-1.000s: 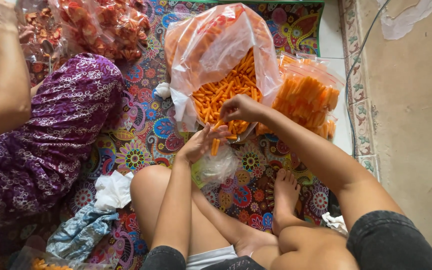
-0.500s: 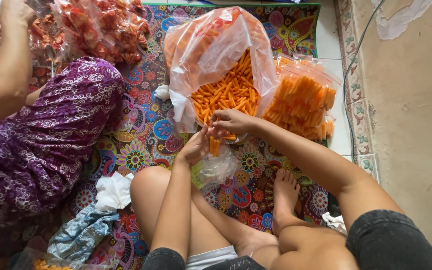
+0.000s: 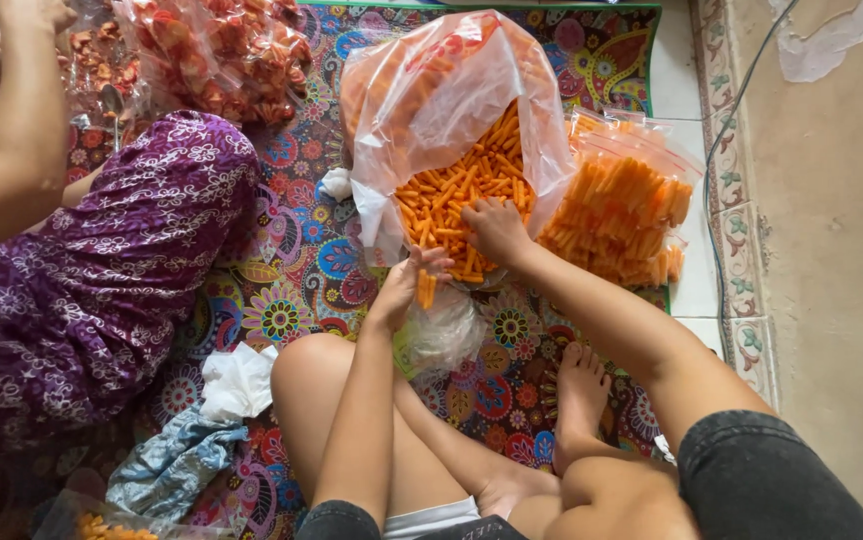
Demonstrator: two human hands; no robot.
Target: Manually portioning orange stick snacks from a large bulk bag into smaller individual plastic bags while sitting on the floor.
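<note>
A colourful floral patterned floor mat [image 3: 301, 265] covers the tiled floor, with a bare plaster wall [image 3: 831, 250] off to the right. The right hand [image 3: 496, 228] is sunk, fingers curled, into the large clear plastic bag of orange stick-shaped snacks [image 3: 456, 180]; it looks clenched on a handful, though the sticks inside the fist are hidden. Just beside and below that grip, the left hand [image 3: 409, 282] holds open the mouth of a small clear plastic bag [image 3: 443, 335] that hangs under it, with a few sticks touching its fingers. This reads as the scooping step of portioning snacks; the next move would call for carrying the handful the short way across to the small bag's mouth without spilling. Counted: one large open bag, one small bag, one stack of filled packets of orange sticks [image 3: 619, 205] right of the grip, one heap of packets of red crisps [image 3: 216, 50] far left, near another person's arm [image 3: 16, 130]
</note>
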